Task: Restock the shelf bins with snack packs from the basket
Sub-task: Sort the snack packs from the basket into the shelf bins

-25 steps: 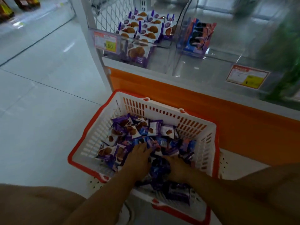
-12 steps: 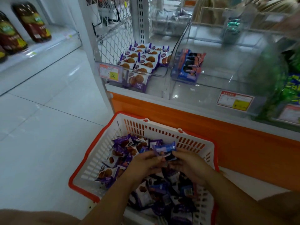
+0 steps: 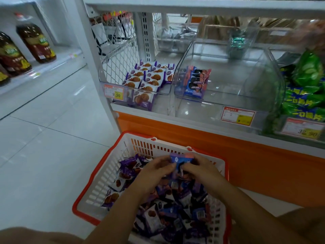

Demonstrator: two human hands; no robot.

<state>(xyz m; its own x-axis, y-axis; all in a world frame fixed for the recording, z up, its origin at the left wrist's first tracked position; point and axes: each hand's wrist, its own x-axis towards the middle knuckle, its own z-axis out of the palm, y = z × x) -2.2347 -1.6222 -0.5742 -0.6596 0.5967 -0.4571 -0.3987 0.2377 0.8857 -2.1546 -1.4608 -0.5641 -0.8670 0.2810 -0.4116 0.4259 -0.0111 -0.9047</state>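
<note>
A small blue-and-pink snack pack (image 3: 181,158) is pinched upright between the left hand (image 3: 154,171) and the right hand (image 3: 198,170), its top edge showing just above the fingers. Directly under both hands sits the basket (image 3: 105,173), white slotted walls with an orange rim, heaped with loose packs (image 3: 158,217), purple and blue, lying every which way. Up beyond the hands, the clear left bin (image 3: 163,101) holds rows of purple packs (image 3: 144,80). The middle bin (image 3: 246,81) beside it has a few blue-pink packs (image 3: 195,81) against its left wall.
</note>
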